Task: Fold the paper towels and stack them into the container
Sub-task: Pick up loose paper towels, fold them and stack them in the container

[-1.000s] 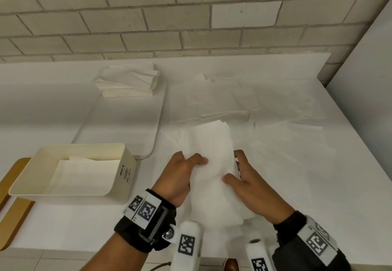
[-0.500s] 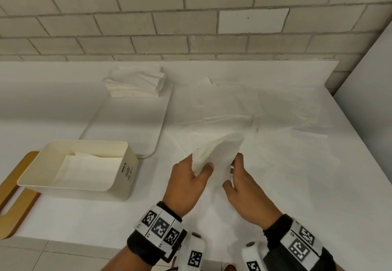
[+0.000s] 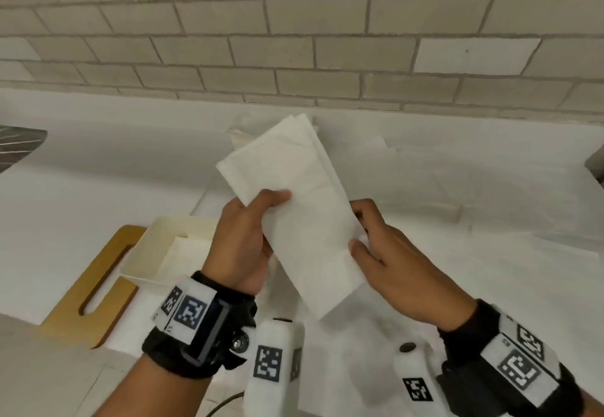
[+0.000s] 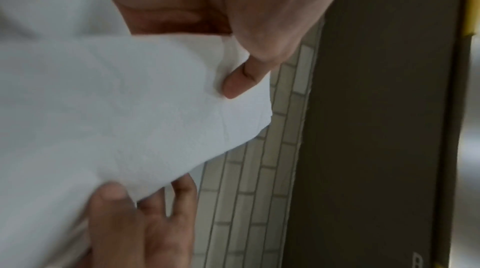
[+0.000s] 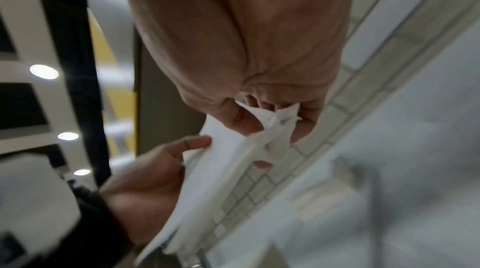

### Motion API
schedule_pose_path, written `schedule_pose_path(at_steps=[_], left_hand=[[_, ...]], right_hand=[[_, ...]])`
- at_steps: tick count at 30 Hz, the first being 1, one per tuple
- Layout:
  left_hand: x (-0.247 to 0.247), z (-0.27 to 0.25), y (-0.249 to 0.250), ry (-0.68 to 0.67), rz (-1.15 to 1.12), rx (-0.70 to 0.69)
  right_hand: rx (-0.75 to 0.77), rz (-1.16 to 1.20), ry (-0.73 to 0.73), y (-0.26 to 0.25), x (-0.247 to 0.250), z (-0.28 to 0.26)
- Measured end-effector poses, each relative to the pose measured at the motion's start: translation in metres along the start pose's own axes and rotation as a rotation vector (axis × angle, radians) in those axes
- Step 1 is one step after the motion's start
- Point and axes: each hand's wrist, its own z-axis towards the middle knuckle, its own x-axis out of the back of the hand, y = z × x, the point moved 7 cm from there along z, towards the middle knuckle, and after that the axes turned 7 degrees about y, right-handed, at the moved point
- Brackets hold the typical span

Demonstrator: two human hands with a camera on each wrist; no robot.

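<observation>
Slanting up-left, folded paper towel (image 3: 304,217), pinched by left hand (image 3: 243,240), right hand (image 3: 392,259)

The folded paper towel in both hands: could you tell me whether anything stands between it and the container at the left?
Nothing visible does. The folded paper towel is held above the table, and the container sits open-topped down to its left, already holding a folded towel. Only the left hand itself lies along that path, partly hiding the container's right side.

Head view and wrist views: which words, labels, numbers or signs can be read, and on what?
No word can be read.
Wrist bands: black-and-white code squares only, no letters.
Dark panel, left wrist view: one pale mark near the bottom, cut off and blurred, unreadable.
</observation>
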Motion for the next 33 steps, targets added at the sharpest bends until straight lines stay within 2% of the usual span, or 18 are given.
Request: schedule_pose_path(at_steps=[2,4,6,10,14,17,18,20,22,23,24,26,29,31,33], left_hand=[[0.044,0.016,0.043,0.07,0.044,-0.117],[0.095,0.028,0.084,0.139,0.183,-0.255],[0.142,0.036,0.112,0.149,0.45,-0.382],[0.208,0.048,0.11,0.124,1.031,-0.451],[0.217,0.051,0.07,-0.04,1.356,-0.488],[0.213,0.056,0.05,-0.154,1.478,-0.469],[0.212,0.056,0.05,-0.163,1.549,-0.505],[0.207,0.053,0.058,-0.164,1.702,-0.705],[0.195,0.045,0.068,-0.13,1.731,-0.924],[0.188,0.044,0.069,-0.163,1.702,-0.94],[0.18,0.043,0.067,-0.228,1.663,-0.901],[0.166,0.047,0.05,-0.364,1.647,-0.698],[0.166,0.057,0.007,-0.563,1.805,-0.337],[0.174,0.063,-0.011,-0.614,1.835,-0.114],[0.178,0.065,-0.014,-0.623,1.855,0.001]], right_hand=[[0.069,-0.036,-0.014,-0.029,-0.019,0.032],[0.113,-0.109,-0.05,-0.049,-0.045,0.063],[0.14,-0.221,-0.106,-0.059,-0.074,0.087],[0.168,-0.512,-0.211,-0.055,-0.127,0.106],[0.141,-0.863,-0.29,-0.04,-0.163,0.103],[0.062,-0.971,-0.371,-0.024,-0.176,0.1],[0.039,-0.976,-0.406,-0.02,-0.179,0.098],[-0.004,-0.951,-0.477,-0.016,-0.185,0.097],[-0.045,-0.91,-0.53,-0.012,-0.194,0.098],[-0.055,-0.904,-0.542,-0.01,-0.198,0.1],[-0.059,-0.908,-0.546,-0.009,-0.202,0.102],[-0.043,-0.942,-0.552,-0.006,-0.209,0.103],[0.04,-0.956,-0.523,-0.015,-0.205,0.096],[0.1,-0.732,-0.391,-0.032,-0.179,0.089],[0.114,-0.436,-0.238,-0.045,-0.134,0.077]])
